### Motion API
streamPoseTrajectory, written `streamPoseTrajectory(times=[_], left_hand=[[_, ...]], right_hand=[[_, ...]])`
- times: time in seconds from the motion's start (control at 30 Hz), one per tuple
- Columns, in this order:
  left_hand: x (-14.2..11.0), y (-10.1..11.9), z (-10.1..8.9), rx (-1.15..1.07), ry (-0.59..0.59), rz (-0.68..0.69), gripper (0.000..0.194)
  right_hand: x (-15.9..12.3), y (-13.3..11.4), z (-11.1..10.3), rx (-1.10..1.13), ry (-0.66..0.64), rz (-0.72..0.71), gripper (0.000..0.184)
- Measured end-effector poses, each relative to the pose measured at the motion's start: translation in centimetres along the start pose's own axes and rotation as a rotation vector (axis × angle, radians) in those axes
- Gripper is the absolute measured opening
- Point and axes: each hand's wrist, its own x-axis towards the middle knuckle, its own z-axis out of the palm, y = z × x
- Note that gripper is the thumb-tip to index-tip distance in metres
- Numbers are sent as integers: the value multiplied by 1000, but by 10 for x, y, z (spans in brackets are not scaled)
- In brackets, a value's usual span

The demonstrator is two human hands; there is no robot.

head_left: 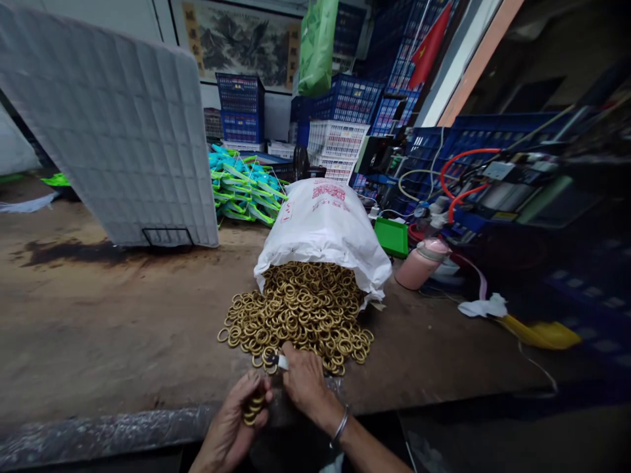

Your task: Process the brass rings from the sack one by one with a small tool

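Several brass-coloured rings (253,408) sit stacked in my left hand (234,417), its fingers curled around them just off the table's front edge. My right hand (304,378) reaches in at the near side of a heap of the same rings (300,309), fingers bent down among them. At its thumb side shows a small black-and-white piece (279,360); whether it is held or worn I cannot tell. The heap spills from the mouth of a white woven sack (323,220) lying on the table. The right fingertips are partly hidden.
A quilted whitish panel (148,144) stands upright at the left. Behind the sack lie green and blue strapped items (244,184). To the right are a pink jar (419,266), a green tray (392,236), a yellow object (542,334) and machinery with red hoses (458,177).
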Motion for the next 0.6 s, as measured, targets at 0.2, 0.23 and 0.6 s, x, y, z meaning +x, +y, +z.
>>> streamPoseTrajectory(times=[0.2, 0.23, 0.6], left_hand=[[3, 2, 11, 90, -36, 42, 24], [3, 1, 12, 121, -17, 60, 26], [19, -8, 25, 646, 112, 273, 38]], right_hand=[[1, 8, -6, 61, 8, 18, 25], [2, 11, -6, 83, 21, 24, 23], [10, 21, -5, 341, 133, 23, 14]])
